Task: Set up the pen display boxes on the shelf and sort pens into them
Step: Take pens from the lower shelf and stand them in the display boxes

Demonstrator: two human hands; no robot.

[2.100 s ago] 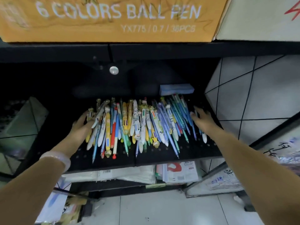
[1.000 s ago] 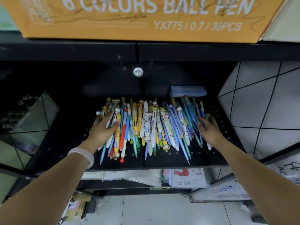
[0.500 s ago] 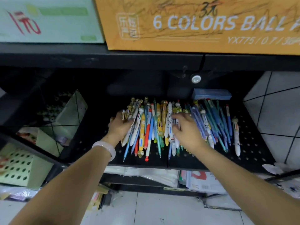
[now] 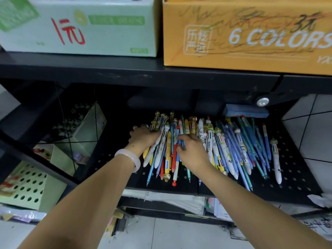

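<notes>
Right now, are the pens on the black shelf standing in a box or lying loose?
Lying loose. The pens lie flat in a heap on the perforated shelf, in no box; both hands reach into the heap's left part.

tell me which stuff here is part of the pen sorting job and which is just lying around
Part of the job:
- pen pile on the black shelf
- left hand and right hand, both in the pile
- green holed display box

Lying about:
- orange carton
- blue box
- papers underneath
</notes>
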